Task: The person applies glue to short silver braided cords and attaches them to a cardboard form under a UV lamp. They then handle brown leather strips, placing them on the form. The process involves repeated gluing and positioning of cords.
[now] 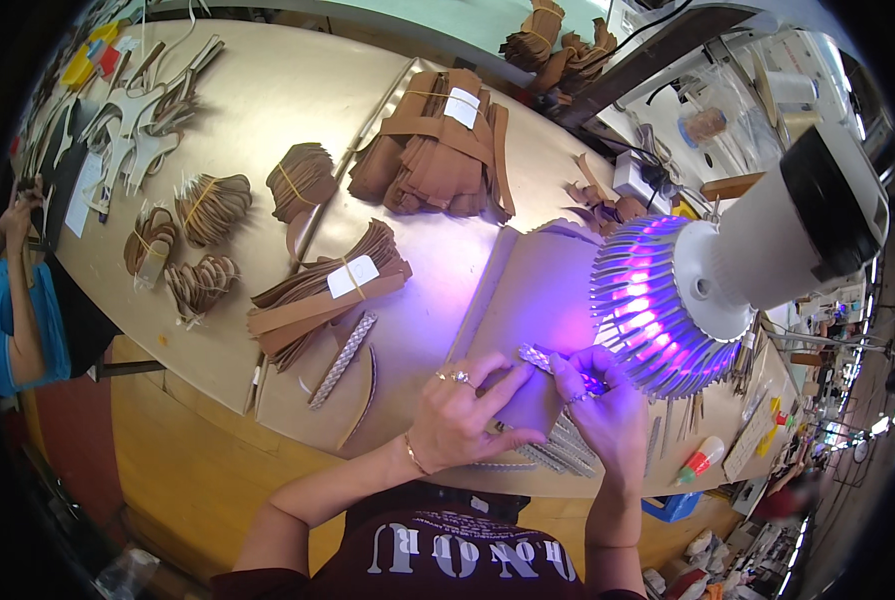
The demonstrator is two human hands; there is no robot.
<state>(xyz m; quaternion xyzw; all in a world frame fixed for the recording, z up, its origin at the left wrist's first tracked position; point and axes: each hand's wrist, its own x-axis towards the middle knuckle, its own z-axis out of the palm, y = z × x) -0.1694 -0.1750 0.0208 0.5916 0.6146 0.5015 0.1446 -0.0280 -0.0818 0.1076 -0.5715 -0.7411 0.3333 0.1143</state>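
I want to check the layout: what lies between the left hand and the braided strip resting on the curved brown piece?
In the head view, only bare tabletop lies between the left hand and the braided strip.

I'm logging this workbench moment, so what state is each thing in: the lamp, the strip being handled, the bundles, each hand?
Lamp: lit, glowing purple.
Braided strip: pinched at its ends between both hands, under the lamp.
Left hand: fingers closed on the strip, resting on a brown piece.
Right hand: fingers closed on the strip.
Leather bundles: stacked, tied with bands.
Second braided strip: lying loose on the table.
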